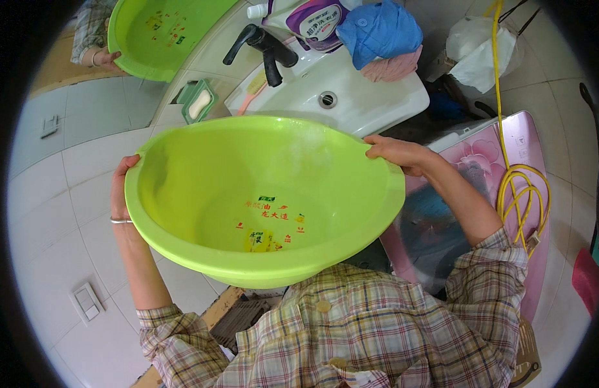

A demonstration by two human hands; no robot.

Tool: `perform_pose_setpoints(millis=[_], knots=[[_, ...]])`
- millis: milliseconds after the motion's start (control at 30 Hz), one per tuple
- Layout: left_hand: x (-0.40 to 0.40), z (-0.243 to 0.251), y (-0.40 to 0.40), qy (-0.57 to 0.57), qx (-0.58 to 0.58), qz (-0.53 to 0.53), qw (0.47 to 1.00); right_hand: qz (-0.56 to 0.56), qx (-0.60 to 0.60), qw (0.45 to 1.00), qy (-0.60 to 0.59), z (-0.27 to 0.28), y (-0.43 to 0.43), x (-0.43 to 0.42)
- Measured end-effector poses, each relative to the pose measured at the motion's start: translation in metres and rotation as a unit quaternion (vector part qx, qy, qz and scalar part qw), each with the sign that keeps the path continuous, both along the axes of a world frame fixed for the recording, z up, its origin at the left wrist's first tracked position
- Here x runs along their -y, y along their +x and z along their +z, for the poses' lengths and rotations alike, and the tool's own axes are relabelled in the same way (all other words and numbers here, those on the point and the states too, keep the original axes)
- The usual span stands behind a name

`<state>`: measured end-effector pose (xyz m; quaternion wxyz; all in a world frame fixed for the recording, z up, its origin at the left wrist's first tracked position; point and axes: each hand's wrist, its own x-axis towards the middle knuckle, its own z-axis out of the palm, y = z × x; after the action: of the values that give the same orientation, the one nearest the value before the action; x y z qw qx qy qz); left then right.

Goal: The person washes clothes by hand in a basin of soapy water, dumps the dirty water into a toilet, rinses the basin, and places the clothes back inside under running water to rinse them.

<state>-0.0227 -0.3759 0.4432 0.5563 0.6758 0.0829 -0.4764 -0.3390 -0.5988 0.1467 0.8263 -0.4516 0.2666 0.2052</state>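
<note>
A large lime-green plastic basin point(221, 174) is held up in front of my chest, its open side facing me. Printed pictures and writing mark its bottom, and no water shows in it. On the left, my left hand point(122, 186) grips the rim, a bangle at its wrist. My right hand point(395, 153) clasps the opposite rim, thumb on top. Beyond the basin is a white ceramic washbasin point(377, 104) with a black faucet point(268, 51) and a metal drain point(328, 100). The fingers under the green rim are mostly hidden.
Blue cloth point(379, 34) and pink cloth point(394, 65) lie on the washbasin beside a detergent bottle point(314, 24). A brush point(253, 92) and a soap dish point(202, 104) are at left. A pink washing machine point(478, 160) with a coiled yellow hose point(517, 189) stands right. A mirror point(86, 104) hangs left.
</note>
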Motion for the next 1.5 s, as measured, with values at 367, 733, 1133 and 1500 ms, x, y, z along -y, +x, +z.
perform_pose_setpoints(millis=[367,733,1133,1500], knots=[[0.021,0.007,-0.002,0.019,0.027,-0.027,0.999,0.029,0.006,1.000,0.008,0.007,0.001,0.008],[0.038,0.006,-0.020,0.036,0.103,-0.015,0.994,0.058,0.018,0.998,0.025,-0.001,0.004,0.017],[0.047,0.007,-0.019,0.054,0.108,-0.016,0.993,0.068,0.029,0.996,0.057,-0.002,0.006,0.018],[0.044,0.010,-0.022,0.020,0.103,0.003,0.995,0.066,0.021,0.996,0.062,-0.005,0.008,0.014]])
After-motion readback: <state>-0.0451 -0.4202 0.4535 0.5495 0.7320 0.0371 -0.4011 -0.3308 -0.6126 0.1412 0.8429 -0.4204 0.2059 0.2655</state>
